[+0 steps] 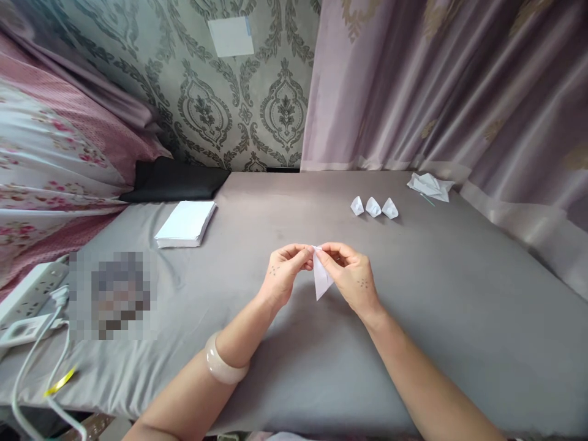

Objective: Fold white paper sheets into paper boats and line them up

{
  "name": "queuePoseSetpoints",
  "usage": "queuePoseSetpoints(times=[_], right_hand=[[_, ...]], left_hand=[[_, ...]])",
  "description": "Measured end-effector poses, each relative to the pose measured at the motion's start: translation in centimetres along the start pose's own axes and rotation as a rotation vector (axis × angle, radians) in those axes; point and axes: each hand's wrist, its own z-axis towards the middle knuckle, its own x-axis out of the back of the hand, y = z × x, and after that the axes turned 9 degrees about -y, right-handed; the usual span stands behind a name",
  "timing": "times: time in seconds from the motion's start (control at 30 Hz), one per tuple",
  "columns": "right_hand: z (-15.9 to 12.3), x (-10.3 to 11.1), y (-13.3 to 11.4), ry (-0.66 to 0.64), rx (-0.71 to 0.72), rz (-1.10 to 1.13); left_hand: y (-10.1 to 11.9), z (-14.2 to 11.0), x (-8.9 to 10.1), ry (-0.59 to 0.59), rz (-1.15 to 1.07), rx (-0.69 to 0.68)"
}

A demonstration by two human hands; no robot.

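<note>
Head view: both hands meet over the middle of the grey cloth-covered surface [459,306], with a small folded white paper [322,280] between them. The left hand [283,272] pinches its far end from the left, thumb against fingertips; the right hand [354,275] has a similar grip from the right, its thumb lying along the paper's face. Each grip is closed down to the thickness of the paper, though the fingers behind it are partly hidden. The paper narrows to a point hanging toward the near side, seemingly clear of the cloth. Pinching the same end from two sides probably stops the layers springing apart and gives the thumbs something to press against.

Beyond the right hand, three small folded paper shapes [373,207] stand in a row, near one another, perhaps put there so the forearms do not crush them. Farther right lies a loose heap of white paper [430,186], a thin stick [427,199] just beside it. At far left sits a stack of white sheets [185,222], roughly squared, likely to keep it tidy yet in reach. A power strip [34,288] occupies the left edge.
</note>
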Motion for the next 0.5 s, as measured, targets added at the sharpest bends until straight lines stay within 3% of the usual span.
queuePoseSetpoints(times=[0.5], right_hand=[[-0.03,0.43,0.65,-0.045,0.524,-0.528]], left_hand=[[-0.31,0.40,0.68,0.013,0.074,0.013]])
